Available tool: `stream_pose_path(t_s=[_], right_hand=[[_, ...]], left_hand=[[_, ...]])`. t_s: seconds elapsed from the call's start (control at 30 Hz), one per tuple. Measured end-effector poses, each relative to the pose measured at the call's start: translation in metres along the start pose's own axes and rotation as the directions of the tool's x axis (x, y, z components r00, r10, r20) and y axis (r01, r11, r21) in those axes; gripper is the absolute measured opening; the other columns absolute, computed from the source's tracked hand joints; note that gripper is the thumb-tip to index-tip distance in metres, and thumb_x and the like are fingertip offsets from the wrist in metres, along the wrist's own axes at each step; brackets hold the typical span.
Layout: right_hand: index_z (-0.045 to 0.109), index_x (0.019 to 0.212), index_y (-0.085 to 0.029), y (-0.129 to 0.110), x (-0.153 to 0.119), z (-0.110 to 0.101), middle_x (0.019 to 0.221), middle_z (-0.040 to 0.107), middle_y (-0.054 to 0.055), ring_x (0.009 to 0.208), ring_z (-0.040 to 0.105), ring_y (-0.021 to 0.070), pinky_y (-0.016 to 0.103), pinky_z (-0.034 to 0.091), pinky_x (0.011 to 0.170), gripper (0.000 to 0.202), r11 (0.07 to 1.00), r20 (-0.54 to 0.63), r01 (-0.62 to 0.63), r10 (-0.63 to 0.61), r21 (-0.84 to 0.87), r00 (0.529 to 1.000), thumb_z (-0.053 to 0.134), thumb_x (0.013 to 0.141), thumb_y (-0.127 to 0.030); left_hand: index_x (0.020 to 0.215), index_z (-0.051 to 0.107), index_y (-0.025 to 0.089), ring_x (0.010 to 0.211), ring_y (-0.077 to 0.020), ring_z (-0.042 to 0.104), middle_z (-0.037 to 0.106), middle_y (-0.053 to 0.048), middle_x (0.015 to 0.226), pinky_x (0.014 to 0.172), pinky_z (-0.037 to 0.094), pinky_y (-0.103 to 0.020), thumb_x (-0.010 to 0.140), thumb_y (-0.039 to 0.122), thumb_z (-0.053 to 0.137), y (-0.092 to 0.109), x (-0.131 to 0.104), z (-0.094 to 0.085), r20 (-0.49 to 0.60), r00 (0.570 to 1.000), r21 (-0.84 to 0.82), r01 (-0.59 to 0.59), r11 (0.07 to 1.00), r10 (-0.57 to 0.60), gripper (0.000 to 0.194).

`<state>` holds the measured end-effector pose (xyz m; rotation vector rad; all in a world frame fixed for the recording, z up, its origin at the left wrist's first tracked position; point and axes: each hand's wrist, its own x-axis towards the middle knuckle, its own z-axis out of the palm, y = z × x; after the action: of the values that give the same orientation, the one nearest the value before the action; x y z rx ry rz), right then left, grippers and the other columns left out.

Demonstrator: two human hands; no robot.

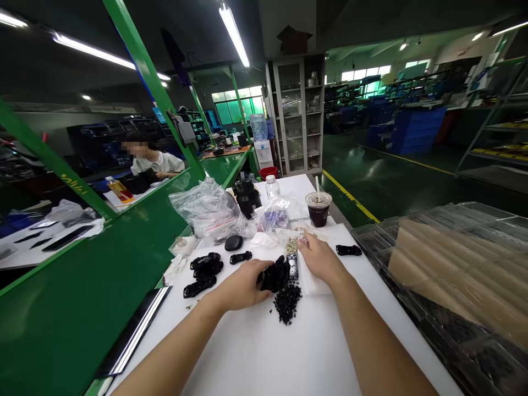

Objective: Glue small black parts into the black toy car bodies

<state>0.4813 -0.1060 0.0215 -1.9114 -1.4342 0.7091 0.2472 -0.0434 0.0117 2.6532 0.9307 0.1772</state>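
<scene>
My left hand (247,285) curves around a cluster of black plastic parts (275,275), thumb on the near side and fingers at the back. Just right of them lies a small silver-and-black car-shaped piece (292,267). Toward me spreads a pile of tiny black pieces (287,302). My right hand (317,256) is closed, its fingertips together beside a heap of small pale beige pieces (292,246); whatever they pinch is too small to make out. Several black car-shaped parts (206,267) are stacked on the left of the white table (264,352).
A lidded drink cup with a straw (318,209), a clear bottle (272,187), a black container (246,199) and plastic bags (208,209) stand at the back. Clear trays (445,264) border the right side. Beyond the green partition (103,264) sits another person (154,162).
</scene>
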Motion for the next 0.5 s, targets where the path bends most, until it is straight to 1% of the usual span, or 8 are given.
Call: stream_pose_path(t_s=[0.17, 0.3, 0.5], right_hand=[[0.049, 0.141, -0.018, -0.001, 0.0, 0.0, 0.14, 0.055, 0.014, 0.131, 0.048, 0.029, 0.04, 0.039, 0.103, 0.049, 1.0, 0.003, -0.009, 0.009, -0.007, 1.0, 0.036, 0.101, -0.043], [0.053, 0.137, -0.018, -0.002, 0.0, -0.001, 0.137, 0.057, 0.014, 0.125, 0.052, 0.0299, 0.039, 0.041, 0.099, 0.046, 1.0, 0.0, 0.005, -0.005, -0.018, 1.0, 0.036, 0.101, -0.043], [0.052, 0.138, -0.018, -0.001, 0.0, -0.001, 0.135, 0.058, 0.013, 0.123, 0.053, 0.0295, 0.039, 0.041, 0.099, 0.046, 1.0, -0.007, 0.022, -0.023, -0.018, 1.0, 0.037, 0.101, -0.041]], left_hand=[[0.134, 0.055, 0.021, 0.123, -0.0332, 0.056, 0.063, -0.013, 0.131, 0.106, 0.044, -0.047, 0.072, 0.044, 0.074, 0.003, 0.0, 0.007, -0.062, 0.996, -0.002, 0.057, 0.998, -0.057, 0.069], [0.133, 0.056, 0.021, 0.121, -0.0327, 0.057, 0.063, -0.012, 0.13, 0.107, 0.043, -0.047, 0.072, 0.041, 0.073, 0.01, 0.002, 0.012, -0.088, 0.993, 0.0, 0.075, 0.997, -0.075, 0.066], [0.132, 0.055, 0.018, 0.116, -0.0342, 0.059, 0.065, -0.014, 0.125, 0.105, 0.044, -0.049, 0.072, 0.037, 0.07, 0.017, 0.007, 0.016, -0.097, 0.99, 0.039, 0.104, 0.994, -0.1, 0.065]])
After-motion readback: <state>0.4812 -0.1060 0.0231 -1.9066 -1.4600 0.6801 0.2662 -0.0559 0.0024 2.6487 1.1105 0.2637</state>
